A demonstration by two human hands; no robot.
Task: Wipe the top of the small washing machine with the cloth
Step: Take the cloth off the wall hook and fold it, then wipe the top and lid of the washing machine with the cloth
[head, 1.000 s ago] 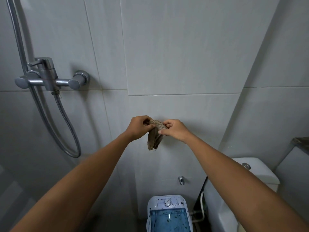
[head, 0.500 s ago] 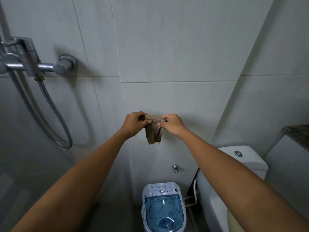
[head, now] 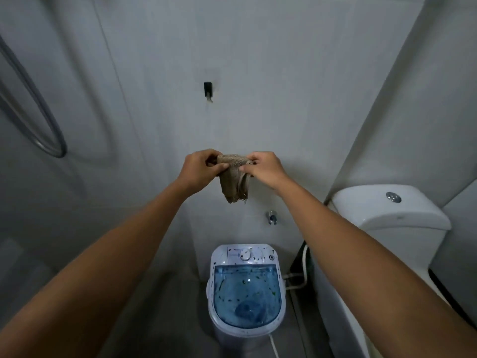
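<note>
A small brown cloth (head: 234, 180) hangs folded in the air in front of the tiled wall. My left hand (head: 200, 169) pinches its top left corner and my right hand (head: 264, 167) pinches its top right corner. Far below them on the floor stands the small washing machine (head: 246, 290), white with a see-through blue lid and a dial panel at its back. Dark specks lie scattered over its top. Both hands are well above the machine and apart from it.
A white toilet with its cistern (head: 389, 210) stands to the right of the machine. A black wall hook (head: 208, 90) sits above the hands, a small tap (head: 271, 217) is below them, and a shower hose (head: 33, 120) loops at the left.
The view has tilted down, so the machine shows fully and the shower mixer is out of frame. The hook, formerly behind the hands, is now bare above them; both hands still hold the cloth.
</note>
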